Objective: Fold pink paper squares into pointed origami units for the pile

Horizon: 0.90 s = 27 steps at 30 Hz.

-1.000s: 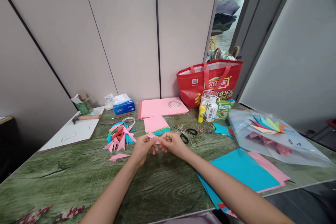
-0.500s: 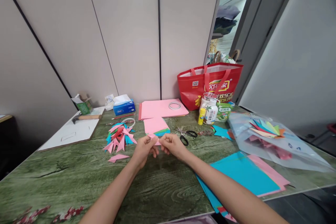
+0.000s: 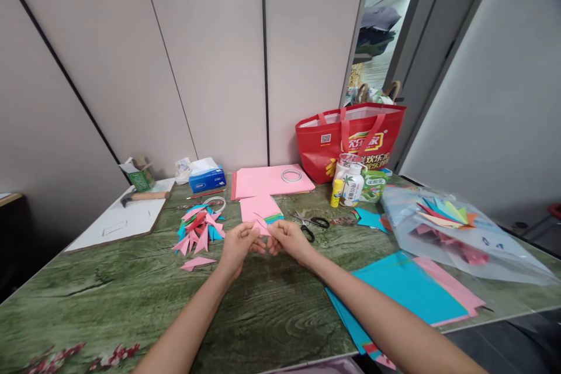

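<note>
Between my two hands is a small folded piece of pink paper (image 3: 262, 227), with a pointed tip standing up. My left hand (image 3: 239, 243) pinches its left side, and my right hand (image 3: 288, 239) pinches its right side. Just beyond lies a stack of square paper (image 3: 258, 208), pink on top with green and blue edges below. To the left is a heap of folded paper pieces (image 3: 199, 228) in pink, blue and red. A single folded pink piece (image 3: 198, 263) lies in front of that heap. Scissors (image 3: 313, 223) rest to the right of the stack.
Pink sheets (image 3: 272, 180) with a tape roll (image 3: 291, 175) lie at the back. A glue stick (image 3: 336, 193), white bottle (image 3: 352, 184) and red bag (image 3: 315, 146) stand right of them. Blue sheets (image 3: 403, 286) lie under my right forearm. A hammer (image 3: 144, 196) and tissue pack (image 3: 207, 179) are left.
The pink paper has opened out between my fingers, and its pointed tip now shows above them. Both hands stay in nearly the same place.
</note>
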{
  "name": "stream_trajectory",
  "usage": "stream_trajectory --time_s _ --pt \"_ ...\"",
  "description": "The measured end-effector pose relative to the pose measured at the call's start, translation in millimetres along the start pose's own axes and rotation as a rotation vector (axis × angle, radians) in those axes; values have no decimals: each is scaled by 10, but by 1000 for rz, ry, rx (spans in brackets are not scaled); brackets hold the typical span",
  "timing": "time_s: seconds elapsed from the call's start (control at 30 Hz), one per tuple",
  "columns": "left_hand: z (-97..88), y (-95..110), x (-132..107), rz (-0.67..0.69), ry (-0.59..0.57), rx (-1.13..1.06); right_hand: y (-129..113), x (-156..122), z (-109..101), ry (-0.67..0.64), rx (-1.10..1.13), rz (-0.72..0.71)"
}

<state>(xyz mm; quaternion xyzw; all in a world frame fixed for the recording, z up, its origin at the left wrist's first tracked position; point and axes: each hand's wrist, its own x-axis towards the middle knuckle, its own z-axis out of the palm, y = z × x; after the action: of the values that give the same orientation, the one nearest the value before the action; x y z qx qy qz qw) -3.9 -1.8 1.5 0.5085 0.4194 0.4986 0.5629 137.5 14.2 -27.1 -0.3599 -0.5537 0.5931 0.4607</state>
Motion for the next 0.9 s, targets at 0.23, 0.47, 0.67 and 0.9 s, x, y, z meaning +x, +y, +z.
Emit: stream_trajectory --time_s 0.23,0.47,0.67,0.9 --pt "32 -18 -25 38 24 87 2 4 26 134 -119 -170" --pt "67 -23 -46 22 6 61 -14 -13 29 99 -19 -158" --pt "37 37 -20 -152 -84 -112 -72 -29 -32 70 66 -124" --pt "-23 -5 8 -316 -170 -177 -137 -66 -31 18 127 -62"
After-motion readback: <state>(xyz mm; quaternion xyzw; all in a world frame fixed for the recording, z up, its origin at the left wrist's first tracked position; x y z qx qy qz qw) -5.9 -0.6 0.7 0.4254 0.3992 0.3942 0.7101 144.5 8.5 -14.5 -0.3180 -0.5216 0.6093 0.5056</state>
